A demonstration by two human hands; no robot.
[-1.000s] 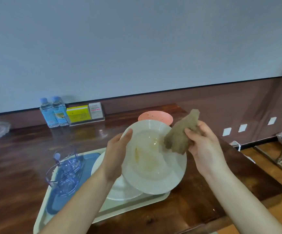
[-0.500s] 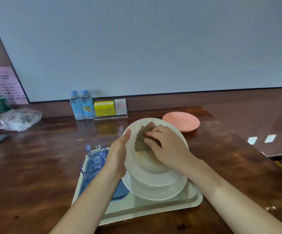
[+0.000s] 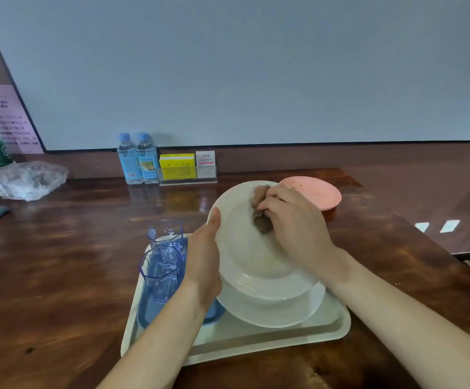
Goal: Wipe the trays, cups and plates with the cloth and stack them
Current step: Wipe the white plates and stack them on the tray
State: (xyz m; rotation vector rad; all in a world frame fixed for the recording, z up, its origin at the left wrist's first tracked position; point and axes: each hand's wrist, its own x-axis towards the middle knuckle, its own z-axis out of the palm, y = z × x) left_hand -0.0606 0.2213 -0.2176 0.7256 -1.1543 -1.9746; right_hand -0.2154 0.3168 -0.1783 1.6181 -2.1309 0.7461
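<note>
Plate (image 3: 253,256): white, tilted up toward me in the head view, held between my two hands above the trays.
Left hand (image 3: 204,262): I gripped the plate's left rim with my thumb curled over the edge; my other fingers were hidden behind it.
Right hand (image 3: 293,220): my fingers were curled round the cloth, pressing it against the upper part of the plate's face.
Cloth (image 3: 260,223): brown and bunched, showing just left of my right fingertips and touching the plate.
Second plate (image 3: 270,313): white, lying flat below my right wrist, just under the held plate's lower rim.
Cream tray (image 3: 256,343): under both my forearms, bearing the second plate and the blue tray.
Blue tray (image 3: 148,310): just left of my left wrist, lying in the cream tray.
Cups: a near cup (image 3: 162,272) and a far cup (image 3: 166,234), clear and bluish, stood upright on the blue tray, left of my left hand.
Pink plate (image 3: 316,192): just beyond my right hand on the table (image 3: 59,262), speckled with crumbs.
</note>
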